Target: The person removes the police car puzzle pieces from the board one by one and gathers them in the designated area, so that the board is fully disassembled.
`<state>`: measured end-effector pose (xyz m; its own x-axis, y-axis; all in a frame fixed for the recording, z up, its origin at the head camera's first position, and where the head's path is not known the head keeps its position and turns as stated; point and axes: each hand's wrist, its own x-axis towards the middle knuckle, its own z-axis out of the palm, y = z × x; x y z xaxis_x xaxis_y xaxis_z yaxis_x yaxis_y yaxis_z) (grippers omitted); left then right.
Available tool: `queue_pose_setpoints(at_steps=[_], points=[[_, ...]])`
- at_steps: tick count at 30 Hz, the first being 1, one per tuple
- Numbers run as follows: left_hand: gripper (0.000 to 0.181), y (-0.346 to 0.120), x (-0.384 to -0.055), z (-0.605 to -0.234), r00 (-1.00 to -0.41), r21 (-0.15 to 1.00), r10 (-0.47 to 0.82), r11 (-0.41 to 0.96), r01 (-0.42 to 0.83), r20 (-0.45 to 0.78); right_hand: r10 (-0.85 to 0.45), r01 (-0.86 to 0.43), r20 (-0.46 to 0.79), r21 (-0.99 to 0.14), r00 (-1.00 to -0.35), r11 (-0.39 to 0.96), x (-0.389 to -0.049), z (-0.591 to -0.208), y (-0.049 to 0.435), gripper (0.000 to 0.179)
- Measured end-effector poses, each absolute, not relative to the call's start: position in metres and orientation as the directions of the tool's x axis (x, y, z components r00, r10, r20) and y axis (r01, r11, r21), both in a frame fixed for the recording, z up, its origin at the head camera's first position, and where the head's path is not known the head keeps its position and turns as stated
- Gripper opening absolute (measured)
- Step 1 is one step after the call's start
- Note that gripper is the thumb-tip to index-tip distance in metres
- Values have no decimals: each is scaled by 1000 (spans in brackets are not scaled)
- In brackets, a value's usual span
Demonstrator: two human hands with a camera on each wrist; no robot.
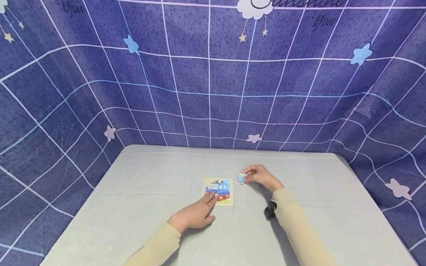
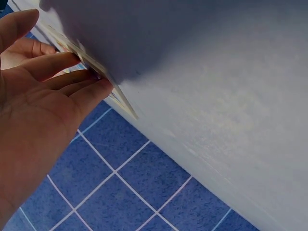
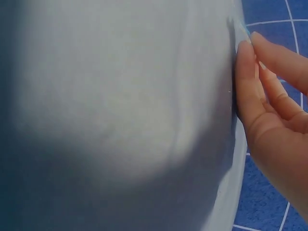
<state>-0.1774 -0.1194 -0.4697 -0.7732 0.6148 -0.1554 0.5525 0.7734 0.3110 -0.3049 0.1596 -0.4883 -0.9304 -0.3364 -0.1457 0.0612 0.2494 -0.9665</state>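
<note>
A square jigsaw puzzle [image 1: 224, 189] with a pale frame and a picture of a blue cartoon car lies flat near the middle of the table. My left hand [image 1: 196, 213] rests its nearly straight fingers on the puzzle's lower left part, the thumb held apart over the tabletop. To the right of the puzzle, my right hand [image 1: 263, 178] pinches a small light-blue jigsaw piece [image 1: 241, 178] between thumb and fingers, apart from the frame. In the right wrist view only a thin blue edge of that piece shows at the fingertips. The left wrist view catches the puzzle's frame edge [image 2: 124, 100] edge-on.
A pale grey cloth covers the table [image 1: 133, 177]. Behind it and along both sides hangs a dark blue curtain [image 1: 186, 81] with a grid and stars. On the right wrist sits a small black device [image 1: 270, 210].
</note>
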Motion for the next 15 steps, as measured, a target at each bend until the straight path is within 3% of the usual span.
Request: queue_pose_setpoints(at_steps=[7, 15], points=[[61, -120, -180, -470, -769, 307, 620, 770, 559, -157, -270, -35, -82, -914, -959, 404, -310, -493, 158, 27], [61, -120, -180, -470, -768, 304, 618, 774, 555, -169, -280, -129, -9, -872, -960, 472, -310, -491, 156, 25]])
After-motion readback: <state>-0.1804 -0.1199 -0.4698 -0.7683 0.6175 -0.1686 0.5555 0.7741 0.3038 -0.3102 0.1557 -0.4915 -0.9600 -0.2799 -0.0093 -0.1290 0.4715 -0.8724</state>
